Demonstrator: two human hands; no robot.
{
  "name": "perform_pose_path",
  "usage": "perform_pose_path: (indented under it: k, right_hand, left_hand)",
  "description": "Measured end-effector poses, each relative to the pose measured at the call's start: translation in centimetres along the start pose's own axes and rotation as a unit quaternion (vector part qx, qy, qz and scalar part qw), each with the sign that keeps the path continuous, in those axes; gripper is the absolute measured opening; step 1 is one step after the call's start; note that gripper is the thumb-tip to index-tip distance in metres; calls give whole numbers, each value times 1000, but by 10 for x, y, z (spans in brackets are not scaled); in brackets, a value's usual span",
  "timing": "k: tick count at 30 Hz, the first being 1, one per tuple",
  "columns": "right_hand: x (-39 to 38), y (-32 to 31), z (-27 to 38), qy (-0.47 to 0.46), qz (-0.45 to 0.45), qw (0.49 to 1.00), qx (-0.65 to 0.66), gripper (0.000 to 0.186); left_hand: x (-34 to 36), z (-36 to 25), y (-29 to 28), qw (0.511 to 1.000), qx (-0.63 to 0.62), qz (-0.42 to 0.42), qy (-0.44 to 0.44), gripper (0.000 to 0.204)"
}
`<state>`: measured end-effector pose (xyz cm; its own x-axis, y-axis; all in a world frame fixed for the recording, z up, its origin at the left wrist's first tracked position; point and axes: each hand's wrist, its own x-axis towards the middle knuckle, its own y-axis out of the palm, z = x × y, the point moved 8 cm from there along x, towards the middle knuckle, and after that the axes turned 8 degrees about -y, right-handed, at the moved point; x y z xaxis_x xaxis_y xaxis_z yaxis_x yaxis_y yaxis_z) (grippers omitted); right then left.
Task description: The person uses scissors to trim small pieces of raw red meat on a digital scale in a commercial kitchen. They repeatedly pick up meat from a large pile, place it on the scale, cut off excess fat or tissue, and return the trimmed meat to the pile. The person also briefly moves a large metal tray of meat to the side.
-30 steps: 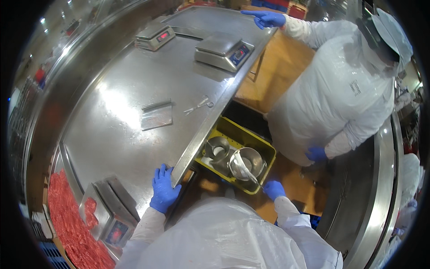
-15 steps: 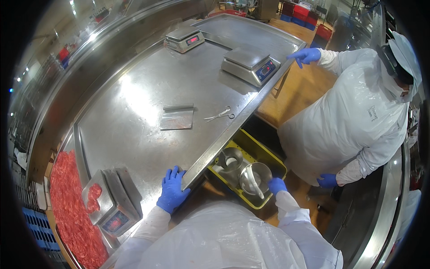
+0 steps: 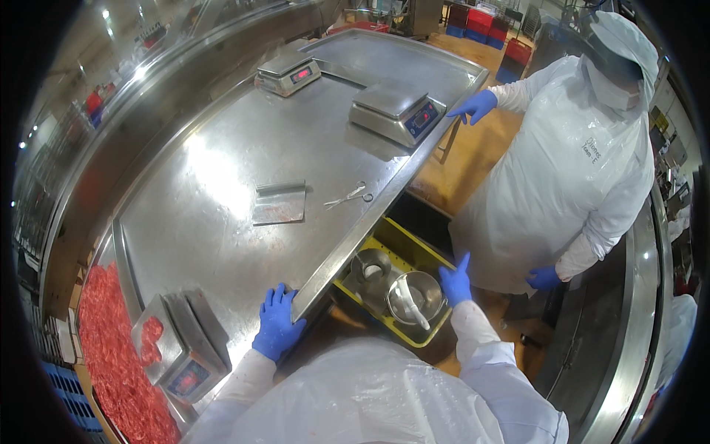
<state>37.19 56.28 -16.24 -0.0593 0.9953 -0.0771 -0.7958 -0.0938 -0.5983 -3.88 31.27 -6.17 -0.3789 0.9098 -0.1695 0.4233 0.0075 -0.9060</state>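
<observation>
My gloved left hand [image 3: 279,325] rests open on the steel table's front edge [image 3: 318,285], right of a scale [image 3: 177,344] with red minced meat [image 3: 150,340] on its plate. A long mass of mince [image 3: 111,348] lies beyond that scale at far left. My right hand [image 3: 456,281] is raised over a yellow crate [image 3: 359,288], index finger extended, holding nothing. The crate holds two metal vessels [image 3: 425,292], the larger with a white implement [image 3: 407,300] across it. A flat metal scoop [image 3: 277,203] and scissors [image 3: 344,198] lie mid-table.
A co-worker [image 3: 555,177] in white stands right of the table, one gloved hand [image 3: 477,107] pointing near a scale [image 3: 388,115]. Another scale [image 3: 285,74] sits farther back. Red and blue crates [image 3: 481,26] stand beyond. A steel rail [image 3: 640,311] runs along the right.
My right hand has risen from the metal vessel's rim, its index finger now extended. The co-worker's pointing hand has dropped from its earlier height beside the table. The view has shifted.
</observation>
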Motion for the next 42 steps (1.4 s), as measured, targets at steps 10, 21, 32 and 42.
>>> perform_pose_path:
  k: [10,21,32,42]
  right_hand:
    - [42,112,302,-502,50,831,-234,48]
    - [59,233,311,-439,186,773,-419,19]
    - [12,238,318,-478,198,768,-378,21]
    - [-94,179,344,-174,407,844,303,31]
  left_hand:
    - [-17,16,-3,998,38,-42,6,81]
    - [-32,22,-21,1000,20,3,-8,78]
    - [-45,50,-12,1000,19,3,3,79]
    - [-49,69,-8,998,13,-51,30,67]
